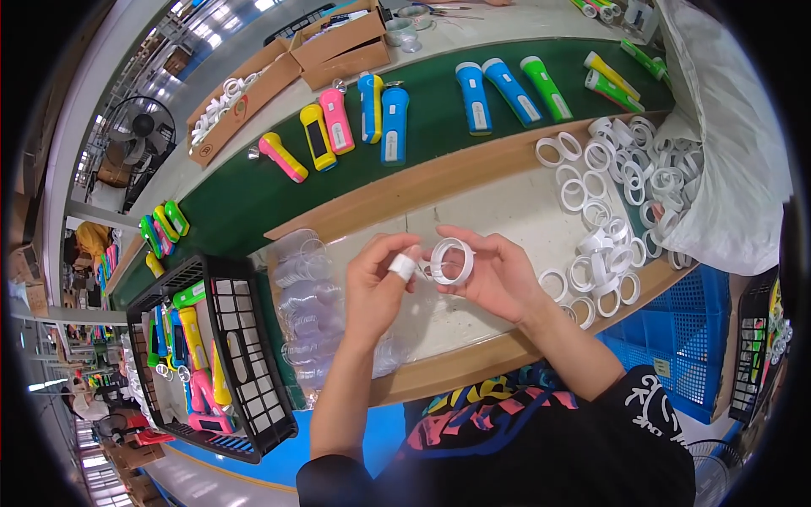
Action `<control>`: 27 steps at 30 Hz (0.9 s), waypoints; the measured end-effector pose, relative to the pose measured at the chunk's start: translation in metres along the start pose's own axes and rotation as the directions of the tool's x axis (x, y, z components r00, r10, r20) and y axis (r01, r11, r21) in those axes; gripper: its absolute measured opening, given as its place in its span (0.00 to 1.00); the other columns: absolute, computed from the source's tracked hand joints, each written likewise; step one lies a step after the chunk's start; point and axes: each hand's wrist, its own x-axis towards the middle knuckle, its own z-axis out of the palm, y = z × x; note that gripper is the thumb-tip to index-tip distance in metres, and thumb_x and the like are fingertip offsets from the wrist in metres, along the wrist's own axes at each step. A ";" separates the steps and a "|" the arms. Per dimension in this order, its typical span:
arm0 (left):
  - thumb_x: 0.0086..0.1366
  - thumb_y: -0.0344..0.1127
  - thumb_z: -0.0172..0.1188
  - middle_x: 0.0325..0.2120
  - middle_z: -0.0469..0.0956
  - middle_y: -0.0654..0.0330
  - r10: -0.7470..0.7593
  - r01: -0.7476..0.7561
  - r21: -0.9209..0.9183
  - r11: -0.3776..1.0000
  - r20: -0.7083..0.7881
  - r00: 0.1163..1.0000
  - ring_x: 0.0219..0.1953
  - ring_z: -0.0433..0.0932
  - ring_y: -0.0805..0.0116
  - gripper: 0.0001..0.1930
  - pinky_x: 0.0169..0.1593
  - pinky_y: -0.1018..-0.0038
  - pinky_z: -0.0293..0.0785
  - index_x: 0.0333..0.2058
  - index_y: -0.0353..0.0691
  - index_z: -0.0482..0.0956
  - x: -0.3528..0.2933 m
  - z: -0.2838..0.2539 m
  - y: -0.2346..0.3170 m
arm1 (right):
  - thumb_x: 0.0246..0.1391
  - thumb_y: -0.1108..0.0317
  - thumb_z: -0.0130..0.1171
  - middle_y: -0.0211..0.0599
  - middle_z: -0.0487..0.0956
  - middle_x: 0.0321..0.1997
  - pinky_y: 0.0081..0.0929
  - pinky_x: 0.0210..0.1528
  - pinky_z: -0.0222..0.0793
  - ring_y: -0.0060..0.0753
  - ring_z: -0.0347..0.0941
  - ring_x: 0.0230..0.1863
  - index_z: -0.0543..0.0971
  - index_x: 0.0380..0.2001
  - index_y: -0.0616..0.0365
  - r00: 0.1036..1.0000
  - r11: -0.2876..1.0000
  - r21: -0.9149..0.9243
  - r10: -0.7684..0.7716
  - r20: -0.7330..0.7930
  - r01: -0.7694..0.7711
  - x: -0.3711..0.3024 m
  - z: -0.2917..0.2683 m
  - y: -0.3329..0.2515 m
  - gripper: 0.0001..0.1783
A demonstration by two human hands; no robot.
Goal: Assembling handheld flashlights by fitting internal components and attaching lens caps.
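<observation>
Above the cardboard-edged tray (486, 334), my right hand (500, 275) grips a white plastic ring (452, 242) between thumb and fingers, its round opening facing me. My left hand (376, 283) is just left of the ring, its fingers curled and pinched together. A white wrap (403, 267) shows around one of its fingertips. Whatever the left fingers pinch, perhaps something thin and clear at the ring's edge, is too small to tell. Stacks of clear plastic discs (306, 297) lie left of my hands. To the right is a loose heap of white rings (598, 262).
Coloured flashlights (394, 127) lie along the green belt (228, 190) beyond the tray. A black crate (279, 397) of flashlights stands at left. Cardboard boxes (241, 106) are at the far left. A white bag (735, 169) spills rings at right, above a blue crate (676, 338).
</observation>
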 end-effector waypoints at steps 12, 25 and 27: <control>0.57 0.39 0.59 0.39 0.77 0.50 0.320 -0.209 0.812 0.544 0.029 0.947 0.35 0.78 0.54 0.19 0.41 0.62 0.73 0.47 0.41 0.74 0.127 0.006 -0.027 | 0.62 0.50 0.41 0.50 0.77 0.43 0.29 0.38 0.70 0.38 0.74 0.41 0.73 0.44 0.58 0.977 0.990 0.022 -0.133 -0.167 0.139 0.016 -0.028 -0.005 0.23; 0.61 0.41 0.48 0.35 0.75 0.55 -0.188 0.188 0.038 0.981 -0.003 0.982 0.30 0.75 0.70 0.26 0.29 0.78 0.74 0.56 0.35 0.65 0.160 -0.026 -0.010 | 0.61 0.46 0.41 0.47 0.78 0.33 0.26 0.33 0.68 0.35 0.73 0.34 0.74 0.20 0.55 0.962 0.971 0.074 -0.212 -0.173 0.228 0.009 -0.023 -0.025 0.27; 0.60 0.45 0.49 0.35 0.75 0.54 -0.139 0.138 0.010 0.990 0.005 0.990 0.29 0.75 0.69 0.30 0.27 0.76 0.73 0.56 0.29 0.64 0.120 -0.029 0.021 | 0.61 0.47 0.41 0.47 0.77 0.32 0.27 0.32 0.68 0.35 0.72 0.33 0.72 0.15 0.54 0.964 0.964 0.117 -0.224 -0.142 0.241 0.009 -0.022 -0.026 0.27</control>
